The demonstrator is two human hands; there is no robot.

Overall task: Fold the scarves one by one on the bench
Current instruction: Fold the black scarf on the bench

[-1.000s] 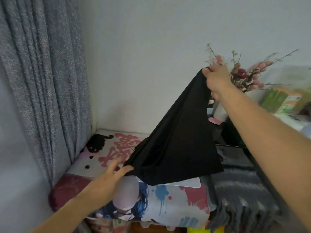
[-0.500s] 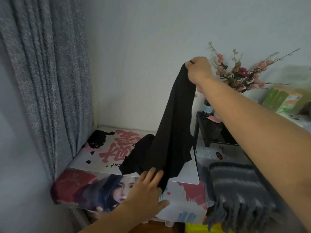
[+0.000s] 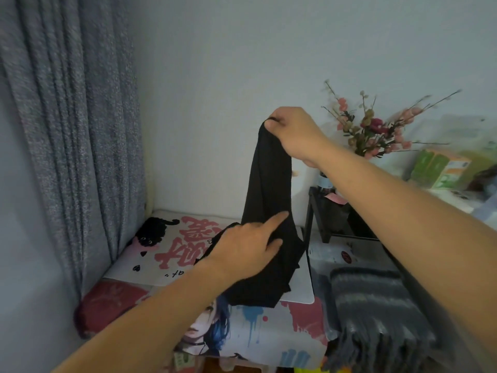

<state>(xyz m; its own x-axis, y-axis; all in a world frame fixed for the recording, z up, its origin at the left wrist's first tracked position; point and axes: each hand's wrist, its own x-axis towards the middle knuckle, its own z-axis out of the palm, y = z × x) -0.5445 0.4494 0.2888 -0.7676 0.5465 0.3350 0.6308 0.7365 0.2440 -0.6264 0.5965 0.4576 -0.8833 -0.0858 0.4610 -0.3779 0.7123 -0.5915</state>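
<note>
The black scarf (image 3: 269,184) hangs in a narrow drape from the right hand (image 3: 293,133), which pinches its top end high above the bench (image 3: 269,327); its lower part trails onto the printed mat (image 3: 172,251). The left hand (image 3: 250,251) presses against the cloth lower down, forefinger extended – whether its other fingers grip the fabric I cannot tell. No fold is made in this scarf yet. A grey striped scarf (image 3: 376,300) (fringed, seemingly folded) lies just right of the bench, so the task looks partway through at best.

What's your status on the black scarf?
Right hand pinching black scarf aloft. Left hand gripping its lower part. Tail on bench. Nothing blocking.
</note>
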